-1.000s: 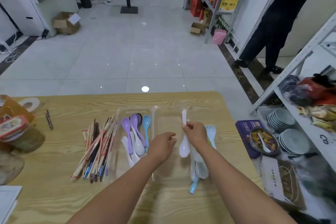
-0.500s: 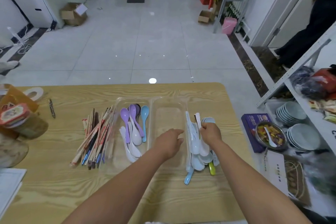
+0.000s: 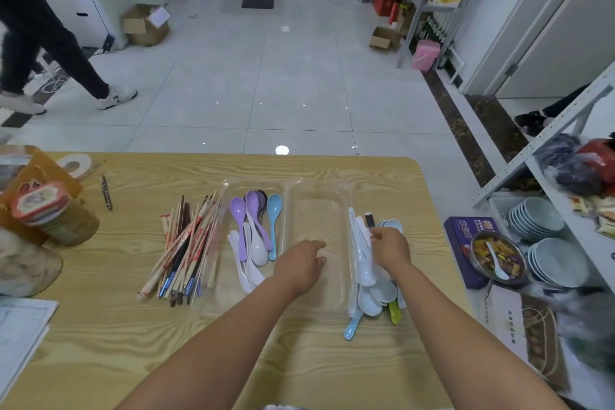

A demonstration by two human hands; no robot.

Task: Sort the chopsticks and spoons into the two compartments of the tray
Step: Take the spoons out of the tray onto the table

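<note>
A clear two-compartment tray (image 3: pixel 319 206) lies on the wooden table. Its left compartment holds purple, blue and white spoons (image 3: pixel 258 236); the right one is bare. Left of the tray lies a pile of chopsticks (image 3: pixel 186 250). Along the tray's right edge sits a heap of mostly white spoons (image 3: pixel 369 280). My right hand (image 3: pixel 391 248) rests on that heap and pinches a spoon handle with a dark tip (image 3: pixel 370 219). My left hand (image 3: pixel 301 265) hovers over the right compartment, fingers loosely curled, holding nothing.
A jar with a printed lid (image 3: pixel 56 216) and a pen (image 3: pixel 106 193) sit at the table's left. A purple box (image 3: pixel 472 243), a food bowl (image 3: pixel 497 258) and stacked plates (image 3: pixel 549 256) stand on the right. A person's legs (image 3: pixel 50 43) cross the floor at far left.
My right hand has come down from holding a white spoon over the tray to the spoon heap on the right. The left hand stays over the right compartment. A person walked in at the left.
</note>
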